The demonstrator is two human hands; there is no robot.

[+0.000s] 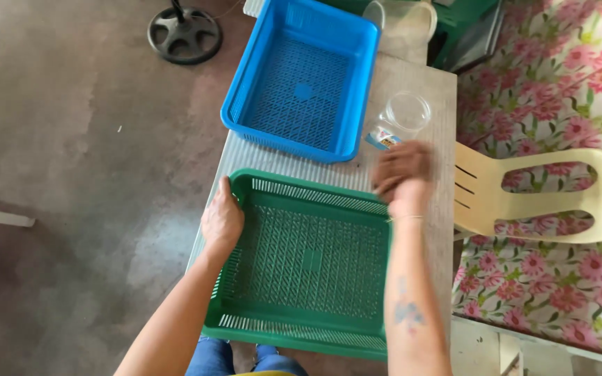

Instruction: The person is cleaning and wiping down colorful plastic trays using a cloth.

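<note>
A green slotted plastic tray (301, 278) lies on the narrow grey table (426, 90) right in front of me. My left hand (221, 219) grips the tray's left rim near its far corner. My right hand (403, 170) is blurred above the tray's far right corner, fingers curled with nothing visible in them. Just beyond that hand stands a clear plastic jar (404, 115) with a small label. A blue slotted tray (301, 76) sits farther back on the table, tilted slightly and overhanging the left edge.
A cream plastic chair (545, 198) stands close to the table's right side against a pink floral cloth (559, 69). A black round fan base (184, 33) rests on the concrete floor at the far left. A clear jug (402, 17) stands behind the blue tray.
</note>
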